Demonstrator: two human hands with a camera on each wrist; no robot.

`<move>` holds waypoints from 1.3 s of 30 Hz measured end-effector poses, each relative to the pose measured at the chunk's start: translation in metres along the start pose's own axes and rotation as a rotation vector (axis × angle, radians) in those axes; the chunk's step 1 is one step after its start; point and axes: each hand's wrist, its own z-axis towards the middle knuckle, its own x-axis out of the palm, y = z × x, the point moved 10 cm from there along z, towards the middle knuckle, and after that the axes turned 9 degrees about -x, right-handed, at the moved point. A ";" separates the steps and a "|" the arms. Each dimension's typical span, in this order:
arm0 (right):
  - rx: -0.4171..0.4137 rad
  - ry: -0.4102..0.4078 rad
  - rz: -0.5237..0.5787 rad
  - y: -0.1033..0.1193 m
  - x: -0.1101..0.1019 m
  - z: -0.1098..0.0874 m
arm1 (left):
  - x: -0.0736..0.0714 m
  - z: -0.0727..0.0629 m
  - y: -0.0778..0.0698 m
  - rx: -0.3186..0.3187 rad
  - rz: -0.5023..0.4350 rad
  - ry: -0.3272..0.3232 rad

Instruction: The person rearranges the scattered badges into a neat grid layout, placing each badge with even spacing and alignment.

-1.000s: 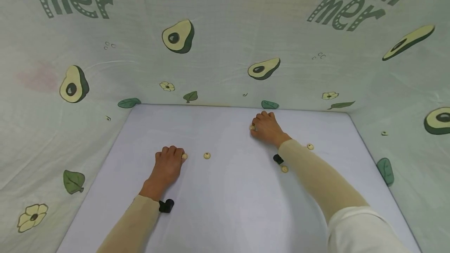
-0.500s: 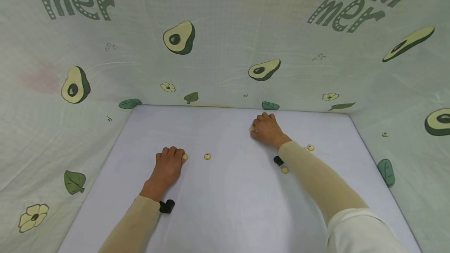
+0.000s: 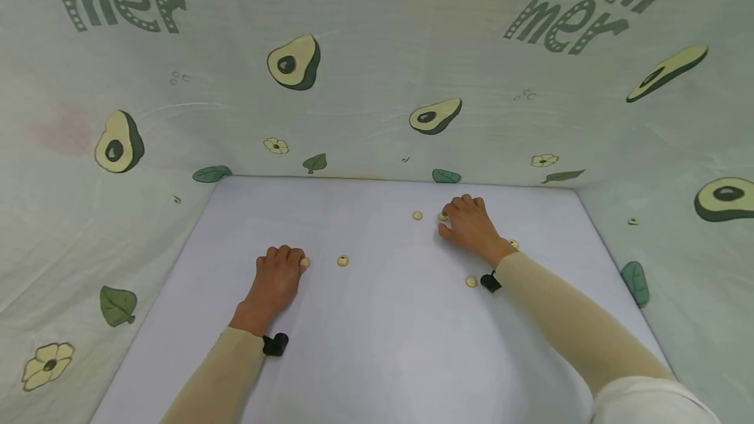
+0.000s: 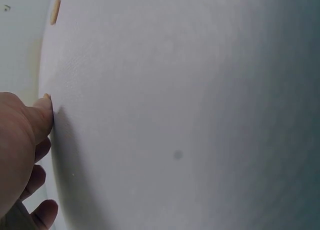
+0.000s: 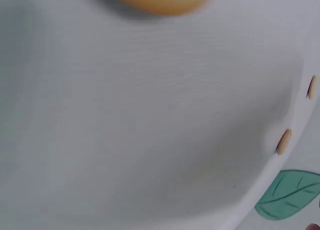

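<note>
My left hand (image 3: 275, 283) lies on the white tabletop at left, its thumb and forefinger pinching a small round beige disc (image 3: 304, 262). That disc's edge shows past the thumb (image 4: 42, 110) in the left wrist view. Over at the back right, my right hand (image 3: 471, 226) has thumb and forefinger spread apart. Close by its forefinger lies another beige disc (image 3: 442, 216); in the right wrist view this disc (image 5: 284, 141) lies on the table, away from the bit of fingertip (image 5: 312, 226) in the corner. A further disc (image 3: 417, 215) lies just left of it.
One disc (image 3: 343, 260) lies right of my left hand. Another disc (image 3: 471, 282) sits beside the right wrist's black camera (image 3: 490, 282), and one more disc (image 3: 514, 244) is partly hidden by the right wrist. A printed cloth (image 3: 365, 70) walls in the tabletop (image 3: 377, 345).
My right hand has let go of the disc it held, which now lies on the table, and has moved right to another disc. My left hand has stayed in place.
</note>
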 end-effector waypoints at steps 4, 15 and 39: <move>-0.009 -0.037 -0.025 0.000 -0.009 -0.025 | -0.001 -0.001 0.003 -0.018 -0.001 0.010; -0.120 -0.015 -0.074 0.011 -0.013 -0.090 | 0.001 0.001 0.008 -0.048 -0.015 0.030; -0.262 -0.083 0.003 0.035 -0.010 -0.128 | 0.001 0.001 0.000 -0.023 -0.013 0.028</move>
